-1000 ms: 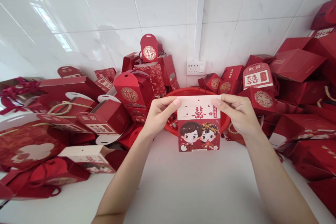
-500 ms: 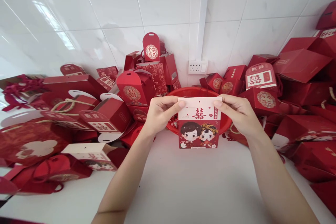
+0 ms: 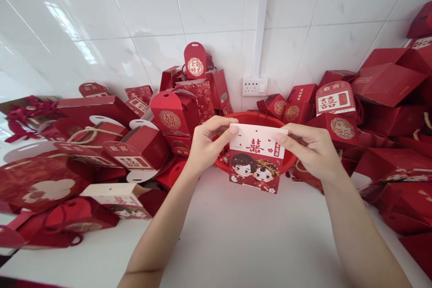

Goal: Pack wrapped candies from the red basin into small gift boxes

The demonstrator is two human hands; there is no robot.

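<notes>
Between my hands is a flat red-and-white gift box (image 3: 254, 159), printed with a red double-happiness character and two cartoon figures. My left hand (image 3: 213, 141) pinches its top left corner, thumb in front and fingers behind. At the top right corner, my right hand (image 3: 308, 146) grips it the same way. The box hangs upright but slightly tilted, above the white table (image 3: 249, 234). Partly hidden behind it and my hands is a red plastic basket (image 3: 239, 118) with small items inside that I cannot make out.
Red gift boxes crowd both sides, among them a box with a round gold emblem (image 3: 173, 114) at left and a white-labelled box (image 3: 335, 99) at right. A similar cartoon-printed box (image 3: 123, 200) lies near my left forearm. A socket (image 3: 254, 86) is on the tiled wall.
The gift box has tilted, its right lower side dropping and its bottom swinging a little. Both hands keep their hold, with the right hand shifted slightly right and down.
</notes>
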